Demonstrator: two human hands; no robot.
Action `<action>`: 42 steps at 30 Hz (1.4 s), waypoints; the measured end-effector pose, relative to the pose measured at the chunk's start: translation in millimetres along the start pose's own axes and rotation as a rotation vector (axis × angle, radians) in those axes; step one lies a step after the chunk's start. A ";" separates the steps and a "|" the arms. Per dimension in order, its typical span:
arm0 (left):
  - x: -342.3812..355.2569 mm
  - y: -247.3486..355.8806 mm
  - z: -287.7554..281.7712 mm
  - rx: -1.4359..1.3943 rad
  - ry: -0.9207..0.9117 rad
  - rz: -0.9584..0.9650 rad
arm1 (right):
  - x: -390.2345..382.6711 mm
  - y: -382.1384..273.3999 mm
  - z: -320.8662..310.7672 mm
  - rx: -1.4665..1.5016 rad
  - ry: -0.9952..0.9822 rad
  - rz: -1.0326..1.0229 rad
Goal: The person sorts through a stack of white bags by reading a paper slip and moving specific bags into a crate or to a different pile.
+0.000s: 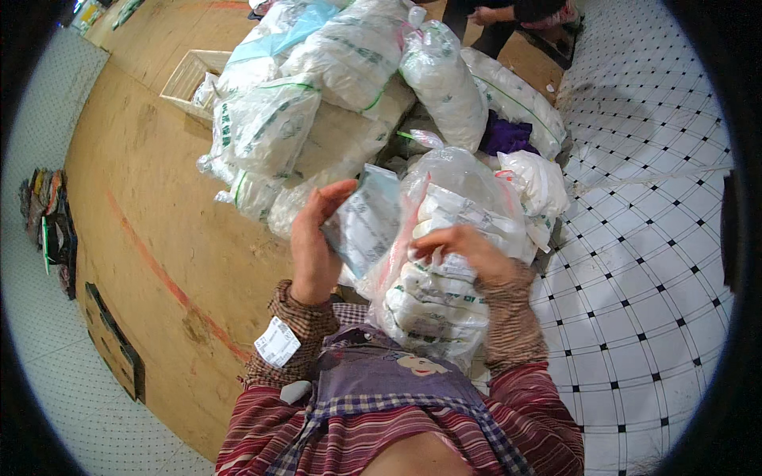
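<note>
A tan floor with a curved red line [182, 254] spreads across the left of the frame, and a white tiled floor with black diamond dots [627, 278] covers the right. At top centre rises a heap of stuffed white-and-clear plastic bags [349, 63]. Below it, at the middle of the frame, stands a clear plastic bag with a pinkish-red edge [432, 317], filled with stacked white packets bearing green print. A cream plastic crate [182, 101] sits at upper left beside the heap, and a dark purple cloth [506, 136] lies at upper right among the bags.

Just left of centre, the left hand [313, 242] holds a flat pale-blue and white plastic packet [367, 218]. The packet stands tilted to the right of the palm, its left edge against the hand and the fingers bent near its upper left corner. The right hand [472, 250] is over the clear bag, fingers curled and pointing left, apart from the held packet; blur hides whether they pinch anything. A small white printed label [277, 341] is on the left sleeve.
</note>
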State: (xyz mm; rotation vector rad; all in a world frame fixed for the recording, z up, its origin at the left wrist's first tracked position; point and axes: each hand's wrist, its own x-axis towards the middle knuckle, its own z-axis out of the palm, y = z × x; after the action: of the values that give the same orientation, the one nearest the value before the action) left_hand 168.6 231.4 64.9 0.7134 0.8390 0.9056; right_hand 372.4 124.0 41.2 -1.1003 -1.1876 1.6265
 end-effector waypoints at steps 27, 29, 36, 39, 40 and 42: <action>-57.7 208.4 -393.5 -0.095 -0.298 -0.112 | 340.9 -35.8 389.8 0.408 0.341 -0.131; -46.0 213.8 -397.6 -0.075 -0.301 -0.118 | 353.2 -37.5 386.7 0.424 0.346 -0.107; 11.8 233.6 -401.2 0.016 -0.350 -0.155 | 393.8 -43.8 360.3 0.475 0.355 -0.160; 40.5 244.1 -402.2 0.100 -0.445 -0.186 | 419.4 -60.3 342.0 0.672 0.360 -0.169; 50.3 245.9 -403.7 0.127 -0.491 -0.196 | 427.9 -64.6 335.9 0.793 0.368 -0.194; 67.0 250.3 -407.9 0.142 -0.505 -0.230 | 442.0 -67.6 322.9 0.829 0.362 -0.244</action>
State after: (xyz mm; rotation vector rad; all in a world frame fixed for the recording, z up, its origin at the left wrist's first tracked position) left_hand -250.0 472.2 48.4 0.8997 0.5213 0.4310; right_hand -51.1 474.8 84.1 -0.6306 -0.3183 1.4270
